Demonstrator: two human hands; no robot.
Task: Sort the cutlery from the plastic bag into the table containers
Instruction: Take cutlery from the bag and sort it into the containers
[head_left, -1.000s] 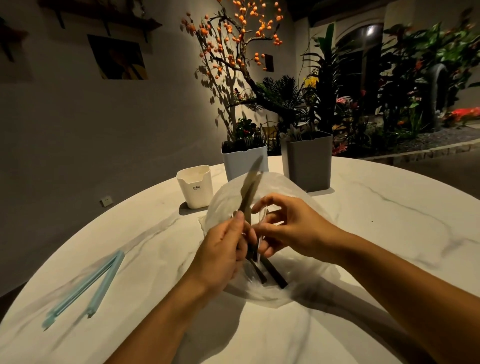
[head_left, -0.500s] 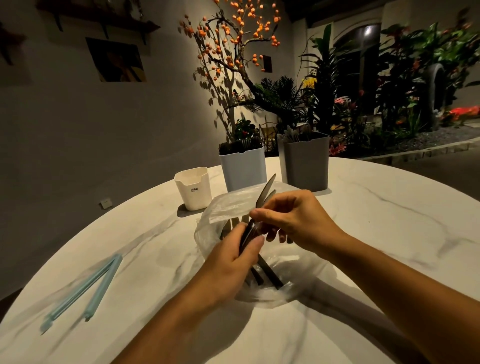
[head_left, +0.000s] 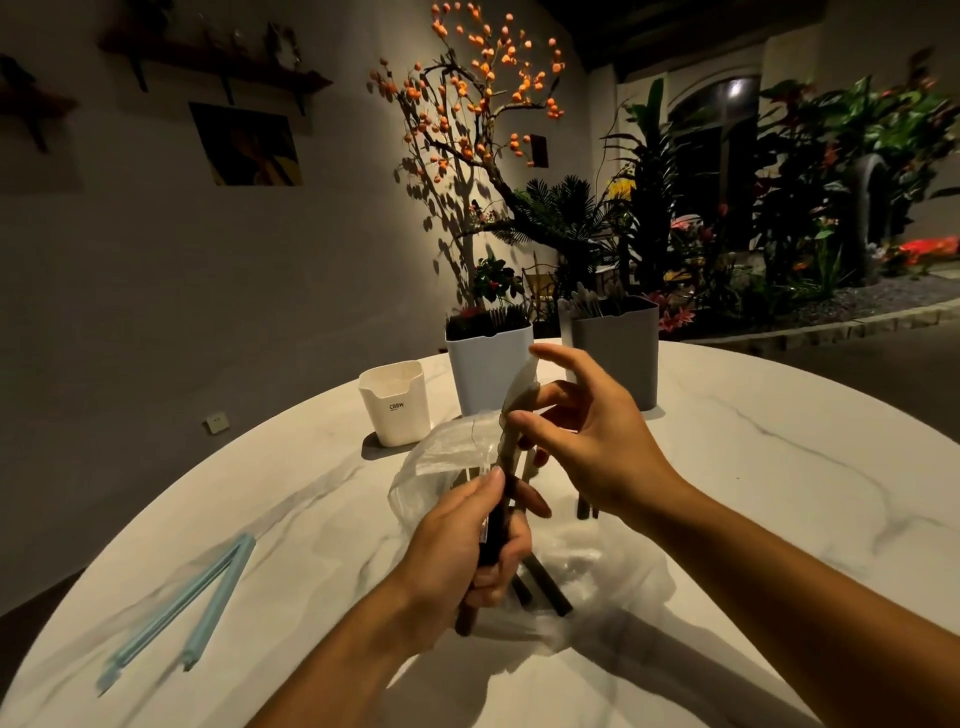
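Since the earlier frame my right hand (head_left: 587, 441) has lifted, fingers now spread, thumb and finger pinching a pale utensil tip. My left hand (head_left: 467, 540) grips the dark handles of the cutlery bundle (head_left: 506, 467), upright above the plastic bag (head_left: 597, 582), tips pointing up toward the containers (head_left: 488, 369).

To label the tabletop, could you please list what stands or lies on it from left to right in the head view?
Blue sealing clip → white container → pale blue container → grey container. The plastic bag and both hands overlap in the middle, so I leave them out.
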